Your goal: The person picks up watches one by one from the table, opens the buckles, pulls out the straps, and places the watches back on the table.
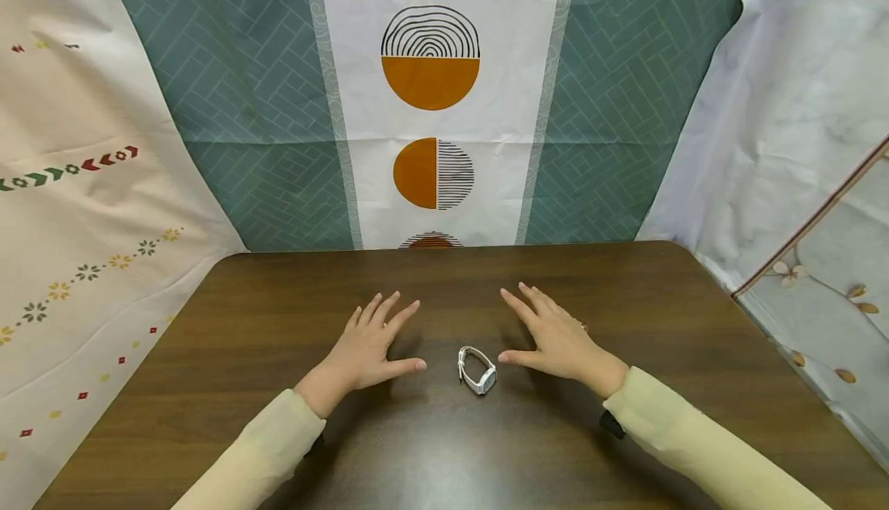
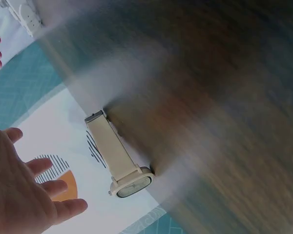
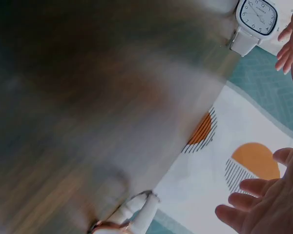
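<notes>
A white wristwatch [image 1: 478, 371] with its strap curved into a loop lies on the table between the two hands. My left hand [image 1: 371, 346] is held to its left with fingers spread and thumb pointing toward it. On the other side, my right hand [image 1: 552, 332] has its fingers extended, the thumb tip close to the watch but apart from it. Neither hand holds anything. In the left wrist view the watch [image 2: 118, 158] shows a pale strap and a rounded case. A square numbered dial marks the watch [image 3: 258, 18] in the right wrist view.
Both hands are over a dark brown wooden table [image 1: 278, 286]. Behind it hangs a teal and white curtain [image 1: 278, 93] with orange circles; patterned cloths flank both sides. A white strap-like piece [image 3: 144, 214] appears low in the right wrist view, its kind unclear.
</notes>
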Demonstrator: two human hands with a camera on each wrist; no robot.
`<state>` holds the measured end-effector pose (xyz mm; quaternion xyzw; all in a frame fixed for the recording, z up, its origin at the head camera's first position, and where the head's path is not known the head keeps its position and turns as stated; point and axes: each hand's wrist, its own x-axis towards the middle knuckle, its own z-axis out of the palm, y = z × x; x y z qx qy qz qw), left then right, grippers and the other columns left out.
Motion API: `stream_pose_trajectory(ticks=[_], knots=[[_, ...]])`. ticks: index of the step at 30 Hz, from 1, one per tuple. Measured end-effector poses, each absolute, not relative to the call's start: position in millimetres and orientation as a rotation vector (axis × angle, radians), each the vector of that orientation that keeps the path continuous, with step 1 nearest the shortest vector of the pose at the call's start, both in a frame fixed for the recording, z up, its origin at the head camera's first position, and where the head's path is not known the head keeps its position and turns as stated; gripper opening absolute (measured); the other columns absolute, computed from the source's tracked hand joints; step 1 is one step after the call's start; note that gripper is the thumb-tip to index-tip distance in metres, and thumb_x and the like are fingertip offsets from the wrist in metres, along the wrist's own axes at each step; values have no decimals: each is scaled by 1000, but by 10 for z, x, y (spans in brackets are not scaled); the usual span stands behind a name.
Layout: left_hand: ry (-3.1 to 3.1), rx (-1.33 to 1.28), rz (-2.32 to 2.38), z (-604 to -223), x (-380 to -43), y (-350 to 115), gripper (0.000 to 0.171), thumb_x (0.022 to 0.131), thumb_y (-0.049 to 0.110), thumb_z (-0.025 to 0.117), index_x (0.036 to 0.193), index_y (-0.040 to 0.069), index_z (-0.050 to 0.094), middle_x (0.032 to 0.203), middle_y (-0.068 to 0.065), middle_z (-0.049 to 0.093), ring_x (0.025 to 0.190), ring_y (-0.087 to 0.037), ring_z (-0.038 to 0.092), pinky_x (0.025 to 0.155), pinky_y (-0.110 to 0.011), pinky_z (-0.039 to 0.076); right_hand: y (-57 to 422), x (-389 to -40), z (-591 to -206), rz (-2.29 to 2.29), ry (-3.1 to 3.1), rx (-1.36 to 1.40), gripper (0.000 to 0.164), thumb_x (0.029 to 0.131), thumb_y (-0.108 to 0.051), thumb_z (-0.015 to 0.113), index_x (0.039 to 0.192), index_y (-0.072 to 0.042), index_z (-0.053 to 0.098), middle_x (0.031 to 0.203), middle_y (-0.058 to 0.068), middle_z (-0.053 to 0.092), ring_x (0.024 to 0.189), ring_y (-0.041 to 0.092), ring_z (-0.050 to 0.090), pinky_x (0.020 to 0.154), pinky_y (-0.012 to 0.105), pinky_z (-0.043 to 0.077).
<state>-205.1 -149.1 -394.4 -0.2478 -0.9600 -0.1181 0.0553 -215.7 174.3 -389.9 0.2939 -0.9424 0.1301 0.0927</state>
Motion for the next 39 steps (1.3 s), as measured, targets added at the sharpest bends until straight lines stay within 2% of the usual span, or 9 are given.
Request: stream_pose_trajectory(ticks=[4,7,11,18,21,30,39], knots=[[-2919,-719,-382,-3954,-2047,-1513,86,81,67,57,150,23,30,154,-16,25,141,-43,20,108,-66,23,1648,-2168,-3897,429,-2795,898,90,81,-59,64,151,-17,26,151,22,29,134,44,34,83,62,48],[-2918,-706,-393,-3963,-2051,-1527,85,81,67,57,149,23,30,154,-16,26,140,-43,23,107,-65,26,1587,-2170,-3905,472,-2787,926,88,82,-55,65,150,-14,27,150,23,30,134,44,35,95,61,43],[-2895,-692,-394,-3956,-2063,-1543,85,81,65,58,149,21,32,152,-17,29,137,-44,28,104,-64,30,1508,-2186,-3912,525,-2787,933,86,83,-51,67,150,-12,28,150,22,31,134,42,35,98,58,42],[-2887,-642,-398,-3916,-2090,-1563,85,82,63,59,149,18,32,150,-19,32,134,-45,32,100,-64,35,1270,-2243,-3853,615,-2804,887,80,85,-43,69,149,-14,30,149,19,34,132,37,39,87,54,50],[-2911,-618,-402,-3915,-2094,-1574,86,82,62,60,149,16,32,149,-20,32,134,-44,33,99,-63,37,1170,-2248,-3836,634,-2818,884,77,86,-38,69,148,-12,32,148,19,35,133,36,38,86,53,51],[-2973,-547,-422,-3936,-2090,-1639,89,79,54,69,149,15,30,146,-24,34,129,-46,37,93,-64,41,934,-2201,-3811,703,-2846,913,70,89,-33,66,146,-6,34,146,17,40,134,32,38,96,50,47],[-3017,-434,-468,-3955,-2101,-1699,86,79,48,72,147,13,32,142,-26,37,126,-47,40,87,-62,45,742,-2166,-3791,818,-2865,923,68,91,-32,64,144,-1,35,146,16,40,134,32,38,104,48,41]])
